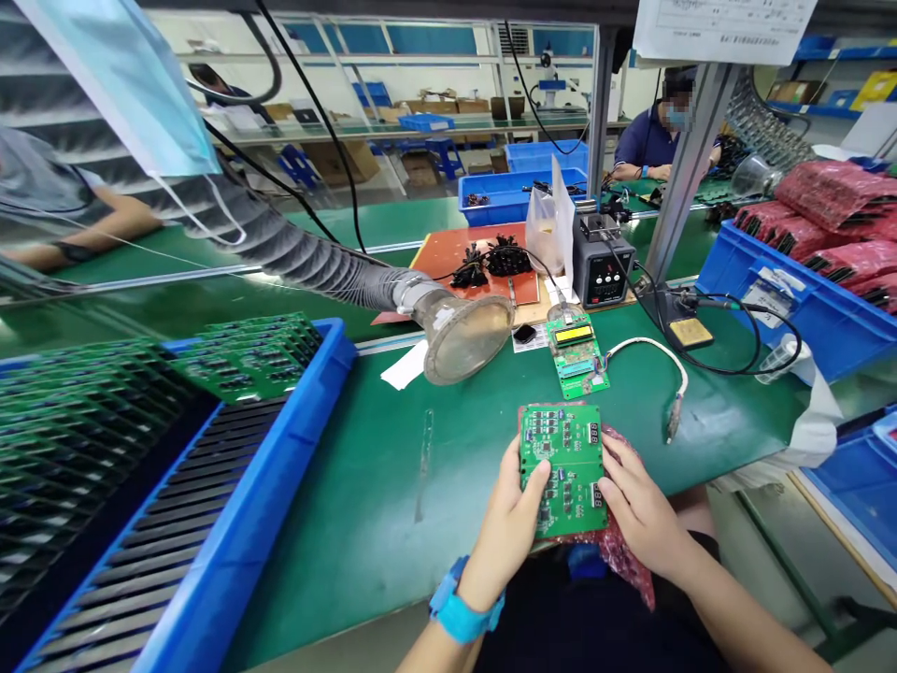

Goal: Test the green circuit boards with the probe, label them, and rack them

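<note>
A green circuit board (569, 458) with two small digit displays on its right side is held in front of me at the bench edge. My left hand (519, 500) grips its left side, thumb lying on the face. My right hand (639, 505) holds the right edge, fingers by the displays. Behind and below the board shows pink bubble wrap (626, 559), hanging down past the bench edge. Just beyond lies a second green board (576, 355) with a yellow display and a white cable (655, 348).
At left, a blue tray (280, 477) carries rows of green boards (245, 350). A fume extraction hood (469, 338) hangs over the bench. A soldering station (604, 262) stands behind; a blue bin (777, 280) at right holds pink-wrapped bundles (841, 224). Co-workers sit across.
</note>
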`<move>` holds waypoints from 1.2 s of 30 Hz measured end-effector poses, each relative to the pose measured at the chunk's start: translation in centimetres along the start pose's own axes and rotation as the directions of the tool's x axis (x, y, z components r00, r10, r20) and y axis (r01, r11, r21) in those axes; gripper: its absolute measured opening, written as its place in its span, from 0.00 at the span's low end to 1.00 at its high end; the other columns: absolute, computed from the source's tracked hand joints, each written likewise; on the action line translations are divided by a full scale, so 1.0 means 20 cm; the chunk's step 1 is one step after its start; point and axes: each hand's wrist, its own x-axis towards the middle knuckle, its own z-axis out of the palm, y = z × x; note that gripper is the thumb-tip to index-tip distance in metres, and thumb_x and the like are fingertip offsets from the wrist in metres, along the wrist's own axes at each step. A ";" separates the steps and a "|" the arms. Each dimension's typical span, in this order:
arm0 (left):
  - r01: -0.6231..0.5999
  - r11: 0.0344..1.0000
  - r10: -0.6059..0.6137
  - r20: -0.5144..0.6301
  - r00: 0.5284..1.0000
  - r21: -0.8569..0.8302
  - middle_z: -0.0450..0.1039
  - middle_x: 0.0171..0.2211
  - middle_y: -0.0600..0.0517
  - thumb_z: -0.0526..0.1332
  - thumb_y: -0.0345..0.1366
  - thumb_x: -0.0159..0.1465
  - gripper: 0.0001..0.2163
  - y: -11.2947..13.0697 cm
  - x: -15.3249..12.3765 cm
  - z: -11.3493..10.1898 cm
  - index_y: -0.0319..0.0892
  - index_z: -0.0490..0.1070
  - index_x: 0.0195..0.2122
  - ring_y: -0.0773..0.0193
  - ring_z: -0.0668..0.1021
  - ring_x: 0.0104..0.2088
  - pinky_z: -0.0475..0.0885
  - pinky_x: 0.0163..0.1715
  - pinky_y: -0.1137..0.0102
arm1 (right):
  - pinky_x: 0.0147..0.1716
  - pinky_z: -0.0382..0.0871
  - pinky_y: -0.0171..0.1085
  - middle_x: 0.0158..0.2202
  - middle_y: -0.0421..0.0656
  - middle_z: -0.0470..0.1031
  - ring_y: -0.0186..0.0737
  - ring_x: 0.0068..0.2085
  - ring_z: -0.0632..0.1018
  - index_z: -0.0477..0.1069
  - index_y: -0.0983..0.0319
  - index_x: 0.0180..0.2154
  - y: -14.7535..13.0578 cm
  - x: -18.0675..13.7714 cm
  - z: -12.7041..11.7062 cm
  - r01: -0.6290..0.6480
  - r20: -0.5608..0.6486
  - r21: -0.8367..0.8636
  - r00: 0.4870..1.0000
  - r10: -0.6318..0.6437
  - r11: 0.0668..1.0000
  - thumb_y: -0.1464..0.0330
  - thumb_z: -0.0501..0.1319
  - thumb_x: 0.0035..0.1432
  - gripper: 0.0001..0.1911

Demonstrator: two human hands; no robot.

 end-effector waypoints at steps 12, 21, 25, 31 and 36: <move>0.205 0.943 -0.268 -0.231 0.935 -0.262 0.80 0.35 0.50 0.63 0.35 0.56 0.16 0.04 0.12 -0.48 0.44 0.70 0.47 0.57 0.82 0.33 0.79 0.34 0.64 | 0.28 0.64 0.38 0.33 0.43 0.73 0.41 0.28 0.74 0.74 0.57 0.34 0.16 0.04 -0.14 -0.235 -0.219 -0.558 0.967 0.132 0.796 0.66 0.66 0.50 0.07; 0.167 0.982 -0.156 -0.126 0.980 0.087 0.78 0.41 0.45 0.63 0.40 0.55 0.17 -0.07 0.27 -0.39 0.41 0.70 0.45 0.51 0.79 0.44 0.73 0.45 0.60 | 0.30 0.60 0.39 0.30 0.44 0.71 0.43 0.30 0.72 0.66 0.59 0.26 0.16 -0.02 -0.36 -0.288 -0.280 -0.743 0.954 0.109 0.604 0.63 0.55 0.59 0.11; 0.114 0.929 -0.046 -0.195 0.980 0.351 0.74 0.47 0.41 0.63 0.43 0.52 0.20 -0.10 0.32 -0.40 0.38 0.71 0.44 0.45 0.69 0.56 0.61 0.56 0.56 | 0.39 0.61 0.43 0.31 0.44 0.74 0.48 0.38 0.72 0.67 0.58 0.26 0.17 -0.04 -0.35 -0.263 -0.302 -0.623 0.950 0.083 0.737 0.66 0.56 0.53 0.05; 0.050 0.770 0.103 -0.202 0.974 0.636 0.69 0.47 0.36 0.60 0.46 0.51 0.30 -0.08 0.30 -0.41 0.32 0.67 0.52 0.37 0.64 0.57 0.57 0.57 0.49 | 0.26 0.59 0.35 0.21 0.36 0.64 0.37 0.25 0.67 0.57 0.57 0.23 0.16 -0.05 -0.29 -0.418 -0.284 -0.201 0.890 0.355 0.886 0.60 0.52 0.57 0.13; -0.170 0.641 0.322 -0.061 0.945 0.749 0.54 0.62 0.36 0.59 0.46 0.58 0.30 -0.01 0.15 -0.19 0.38 0.62 0.59 0.38 0.52 0.64 0.46 0.62 0.47 | 0.28 0.61 0.35 0.23 0.35 0.66 0.37 0.27 0.69 0.59 0.58 0.24 0.15 -0.04 -0.29 -0.462 -0.254 -0.014 0.859 0.444 0.887 0.56 0.59 0.53 0.16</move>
